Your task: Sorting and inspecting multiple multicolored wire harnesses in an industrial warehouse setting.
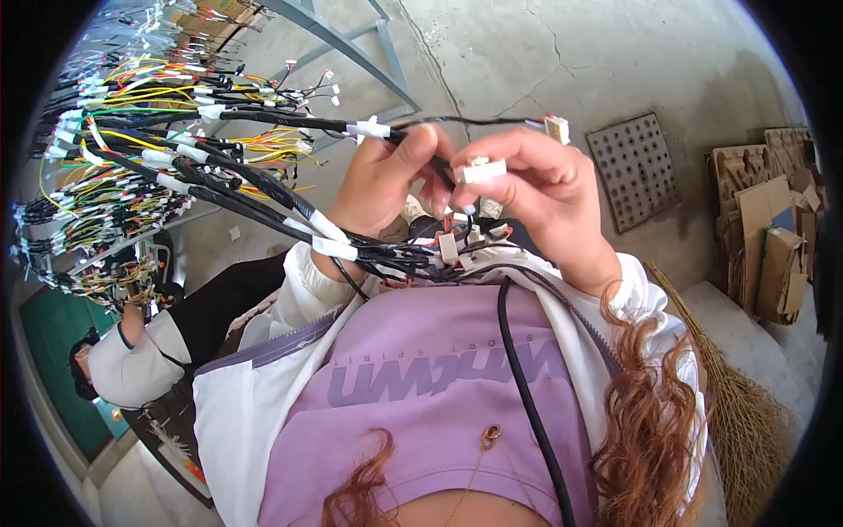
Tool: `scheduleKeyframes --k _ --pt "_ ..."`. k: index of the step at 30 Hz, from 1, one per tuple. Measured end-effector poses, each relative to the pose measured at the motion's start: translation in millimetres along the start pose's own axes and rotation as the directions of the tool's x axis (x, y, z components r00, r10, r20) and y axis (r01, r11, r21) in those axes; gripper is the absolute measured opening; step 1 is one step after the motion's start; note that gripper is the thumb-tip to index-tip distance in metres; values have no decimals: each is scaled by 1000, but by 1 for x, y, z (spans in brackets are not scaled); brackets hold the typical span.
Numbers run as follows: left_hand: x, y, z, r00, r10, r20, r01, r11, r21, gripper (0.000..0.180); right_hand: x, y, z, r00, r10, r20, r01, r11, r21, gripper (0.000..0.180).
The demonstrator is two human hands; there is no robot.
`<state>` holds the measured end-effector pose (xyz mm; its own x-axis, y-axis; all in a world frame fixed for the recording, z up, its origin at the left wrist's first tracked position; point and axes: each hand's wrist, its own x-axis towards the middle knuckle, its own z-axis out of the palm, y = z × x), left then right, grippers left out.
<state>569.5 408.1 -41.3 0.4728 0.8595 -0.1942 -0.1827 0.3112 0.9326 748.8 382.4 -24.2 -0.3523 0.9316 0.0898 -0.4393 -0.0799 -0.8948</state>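
In front of my chest my right hand [553, 198] pinches a white plastic connector [481, 171] between thumb and fingers. My left hand [386, 180] is closed round a black-wrapped wire harness [290, 120], just beyond a white tape label [369, 129] on it. One black branch runs over both hands to another white connector [557, 129] with red wires, hanging behind my right fingers. Below my hands a bundle of black harnesses [263, 211] with white tape bands crosses to my front. Its small connectors [449, 248] lie close to my waist.
Many harnesses with yellow, black and red wires [176, 88] hang at the left by a metal frame [351, 44]. A person [140, 360] works at the lower left. To the right are a perforated panel [634, 171], folded cardboard [773, 246] and a straw broom [742, 413].
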Motion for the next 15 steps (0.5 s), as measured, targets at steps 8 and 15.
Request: scheduleKeyframes --k 8,15 --pt "25 -7 -6 966 162 -203 -193 971 -144 50 -42 18 -45 927 169 -335 -174 985 16 22" --pt "43 -4 6 964 223 -141 -254 930 -265 48 -27 46 -24 930 364 -61 -353 925 141 37"
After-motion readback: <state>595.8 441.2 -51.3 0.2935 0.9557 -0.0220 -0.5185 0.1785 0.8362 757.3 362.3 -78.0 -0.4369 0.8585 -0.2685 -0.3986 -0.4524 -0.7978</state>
